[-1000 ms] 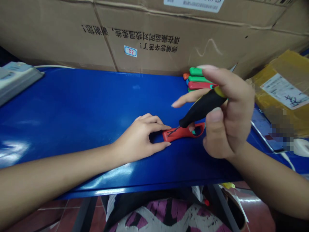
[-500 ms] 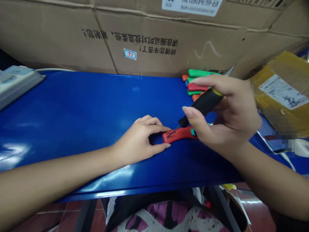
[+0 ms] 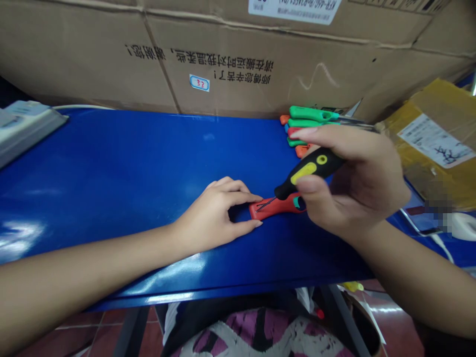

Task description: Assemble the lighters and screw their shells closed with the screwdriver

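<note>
My right hand [image 3: 357, 183] is closed around a black and yellow screwdriver [image 3: 316, 171], held at a slant. Its thin shaft points down and left, with the tip on the butt end of a red tool handle [image 3: 277, 207] lying flat on the blue table [image 3: 141, 163]. A green patch shows near the handle's right end; beyond that, the tool is hidden behind my right hand. My left hand [image 3: 217, 213] rests on the table and pinches the butt end of the red handle between thumb and fingers.
Behind my right hand lies a pile of green, red and orange tool handles [image 3: 310, 114] with metal ends. A large cardboard box [image 3: 230, 94] walls off the back. At right are a taped carton [image 3: 435, 139] and a phone [image 3: 420, 220]; a pale device [image 3: 31, 126] stands at left.
The screwdriver has turned in my right hand, so its yellow patches now show. My right hand has shifted slightly down and right; the left hand keeps its place.
</note>
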Available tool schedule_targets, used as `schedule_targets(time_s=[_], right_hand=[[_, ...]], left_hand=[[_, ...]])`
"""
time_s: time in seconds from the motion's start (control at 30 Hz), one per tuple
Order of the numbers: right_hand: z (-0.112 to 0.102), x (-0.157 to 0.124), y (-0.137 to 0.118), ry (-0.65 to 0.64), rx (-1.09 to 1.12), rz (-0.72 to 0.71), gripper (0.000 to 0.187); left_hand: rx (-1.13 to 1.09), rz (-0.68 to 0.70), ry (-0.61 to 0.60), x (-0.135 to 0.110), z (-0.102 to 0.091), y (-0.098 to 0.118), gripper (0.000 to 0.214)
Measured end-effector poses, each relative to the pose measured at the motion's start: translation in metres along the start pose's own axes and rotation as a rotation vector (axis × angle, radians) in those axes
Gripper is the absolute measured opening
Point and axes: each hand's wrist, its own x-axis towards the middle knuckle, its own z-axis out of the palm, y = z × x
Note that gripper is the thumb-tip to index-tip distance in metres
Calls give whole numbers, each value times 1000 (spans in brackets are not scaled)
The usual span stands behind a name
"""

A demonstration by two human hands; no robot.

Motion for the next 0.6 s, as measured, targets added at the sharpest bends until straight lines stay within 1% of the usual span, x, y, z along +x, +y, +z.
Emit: schedule_targets(time_s=[0.03,0.13,0.17,0.27,0.37,0.43,0.47,0.57,0.6], right_hand=[[0,0,-2,-3,12,30,48],[-1,0,-6,-52,48,149,51],[0,1,-6,-73,50,140,51],[0,3,-1,-35,-22,22,50],[0,3,4,-8,-89,-40,48],[-1,1,5,-8,-53,-65,44],[-1,0,3,-18,-13,-73,45],[-3,0,-3,-140,68,10,51],[-4,2,-6,-224,18,145,52]], left_hand=[[-1,-6,-3,0,0,0,33],[-3,-14,-11,0,-1,1,31],[-5,-11,-10,0,-1,1,31],[-9,6,0,0,0,0,33],[-8,11,6,1,0,0,35],[-9,-2,-2,1,0,0,33],[-10,-9,-9,2,0,0,31],[-10,-15,-10,2,0,1,29],[-11,-13,-7,1,0,1,30]])
